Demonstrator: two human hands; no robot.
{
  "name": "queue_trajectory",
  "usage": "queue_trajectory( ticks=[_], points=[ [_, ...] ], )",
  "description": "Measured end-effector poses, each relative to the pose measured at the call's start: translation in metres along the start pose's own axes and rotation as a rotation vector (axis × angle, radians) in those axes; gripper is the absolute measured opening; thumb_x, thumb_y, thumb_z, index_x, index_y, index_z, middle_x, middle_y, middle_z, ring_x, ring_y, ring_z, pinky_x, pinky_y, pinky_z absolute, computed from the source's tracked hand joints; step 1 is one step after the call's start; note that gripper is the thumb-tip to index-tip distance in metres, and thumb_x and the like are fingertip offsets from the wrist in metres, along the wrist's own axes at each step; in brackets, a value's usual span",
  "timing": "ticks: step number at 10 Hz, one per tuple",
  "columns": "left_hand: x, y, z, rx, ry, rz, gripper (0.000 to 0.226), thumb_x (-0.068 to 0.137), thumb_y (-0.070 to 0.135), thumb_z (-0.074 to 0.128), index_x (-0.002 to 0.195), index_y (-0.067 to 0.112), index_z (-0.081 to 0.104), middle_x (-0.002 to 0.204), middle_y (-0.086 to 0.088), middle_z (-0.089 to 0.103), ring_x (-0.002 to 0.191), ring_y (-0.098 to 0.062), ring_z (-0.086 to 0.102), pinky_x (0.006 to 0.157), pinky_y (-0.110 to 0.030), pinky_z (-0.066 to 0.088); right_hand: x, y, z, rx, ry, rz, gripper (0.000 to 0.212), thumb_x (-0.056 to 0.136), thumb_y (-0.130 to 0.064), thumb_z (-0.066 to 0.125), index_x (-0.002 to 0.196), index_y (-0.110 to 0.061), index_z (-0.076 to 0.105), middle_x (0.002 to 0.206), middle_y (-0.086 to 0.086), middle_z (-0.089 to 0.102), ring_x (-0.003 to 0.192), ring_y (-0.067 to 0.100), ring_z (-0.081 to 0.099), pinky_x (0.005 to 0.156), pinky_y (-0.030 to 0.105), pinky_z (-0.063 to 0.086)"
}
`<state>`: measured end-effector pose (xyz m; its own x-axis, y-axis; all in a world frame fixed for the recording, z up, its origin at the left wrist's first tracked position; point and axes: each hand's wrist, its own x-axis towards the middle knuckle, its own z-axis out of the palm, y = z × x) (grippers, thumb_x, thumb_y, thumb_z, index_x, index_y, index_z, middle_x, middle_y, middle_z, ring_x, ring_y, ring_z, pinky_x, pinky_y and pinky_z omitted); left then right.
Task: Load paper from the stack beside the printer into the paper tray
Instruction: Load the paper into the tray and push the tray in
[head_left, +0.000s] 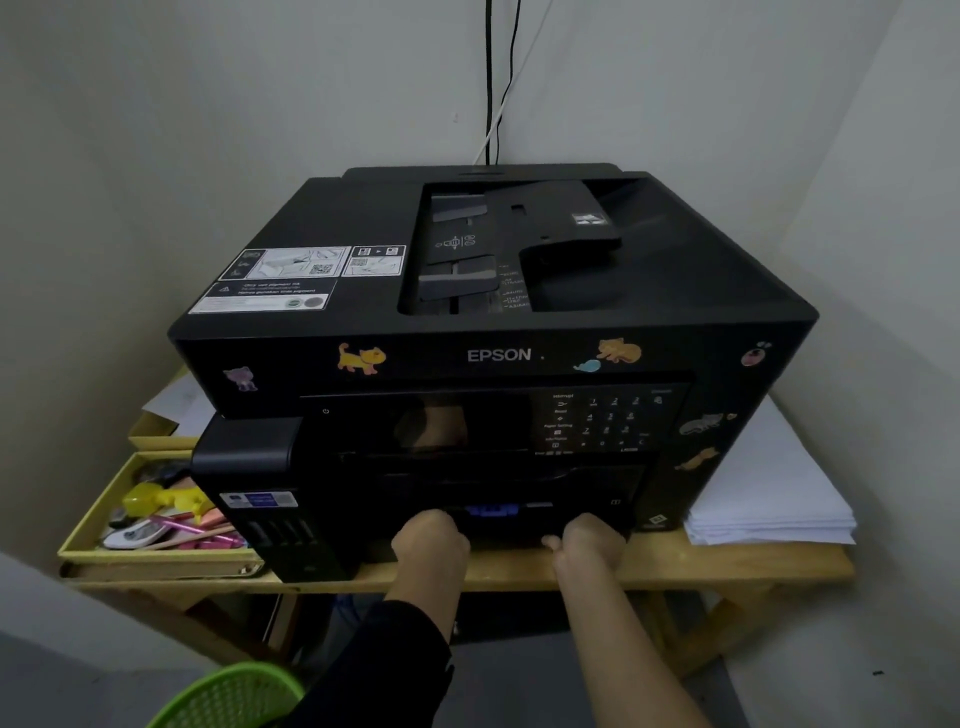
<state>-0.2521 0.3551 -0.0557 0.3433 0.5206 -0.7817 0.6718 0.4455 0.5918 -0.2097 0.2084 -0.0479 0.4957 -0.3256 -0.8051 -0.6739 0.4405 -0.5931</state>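
Note:
A large black Epson printer (488, 358) with animal stickers stands on a wooden table (727, 564). Its paper tray (519, 525) sits closed in the bottom front, dark, with a blue part showing. My left hand (430, 540) is curled on the tray's front edge at its left. My right hand (589, 543) grips the same edge at its right, thumb sticking out to the left. The fingers of both hands are hidden under the tray's lip. A stack of white paper (763, 493) lies on the table just right of the printer.
A yellow box (83, 540) with pens and small items sits left of the printer, loose sheets (176, 405) behind it. A green plastic basket (228, 696) is on the floor at lower left. Walls close in on both sides; cables (491, 104) run up behind.

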Motion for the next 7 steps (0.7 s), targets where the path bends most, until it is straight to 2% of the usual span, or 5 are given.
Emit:
queue_trajectory(
  ticks=[2,3,4,5,7],
  points=[
    [-0.006,0.003,0.008,-0.315,-0.057,-0.023,0.048,0.099,0.014,0.032,0.139,0.037,0.019,0.133,-0.001,0.047,0.068,0.000,0.049,0.086,-0.021,0.052,0.017,0.004,0.002,0.090,0.073,-0.104,0.030,0.090,0.002,0.048,0.118,-0.004,0.054,0.094,0.013,0.059,0.066,0.024,0.059,0.066,0.038,0.059],
    [0.008,0.000,0.014,-0.237,0.075,-0.150,0.054,0.098,0.015,0.034,0.144,0.034,0.013,0.148,-0.003,0.034,0.112,-0.004,0.052,0.103,-0.020,0.041,0.019,0.003,0.003,0.076,0.103,-0.135,0.033,0.090,0.002,0.047,0.122,-0.004,0.053,0.114,0.019,0.060,0.072,0.027,0.060,0.065,0.041,0.060],
    [-0.004,-0.005,0.016,0.812,0.098,0.283,0.060,0.096,0.020,0.044,0.150,0.022,0.016,0.154,-0.005,0.020,0.140,-0.021,0.024,0.116,-0.028,0.017,0.018,0.004,0.002,0.072,0.106,-0.138,0.035,0.091,0.002,0.046,0.125,-0.005,0.051,0.119,0.020,0.058,0.073,0.028,0.060,0.065,0.043,0.060],
    [-0.007,0.002,0.015,0.074,0.164,0.024,0.051,0.099,0.027,0.039,0.148,0.023,0.023,0.148,-0.007,0.034,0.117,-0.016,0.050,0.105,-0.025,0.039,0.017,0.005,-0.002,0.066,0.067,-0.149,0.040,0.091,0.003,0.045,0.130,-0.006,0.047,0.123,0.019,0.056,0.089,0.035,0.064,0.069,0.041,0.060],
    [0.004,0.000,0.008,-0.452,-0.089,-0.054,0.045,0.091,0.020,0.056,0.131,0.003,0.048,0.086,-0.003,0.054,0.083,-0.021,0.058,0.073,-0.030,0.047,0.005,0.013,0.002,-0.091,-0.052,-0.105,0.068,0.083,-0.010,0.066,0.141,-0.001,0.032,0.115,0.018,0.059,0.104,0.033,0.058,0.091,0.042,0.051]
  ],
)
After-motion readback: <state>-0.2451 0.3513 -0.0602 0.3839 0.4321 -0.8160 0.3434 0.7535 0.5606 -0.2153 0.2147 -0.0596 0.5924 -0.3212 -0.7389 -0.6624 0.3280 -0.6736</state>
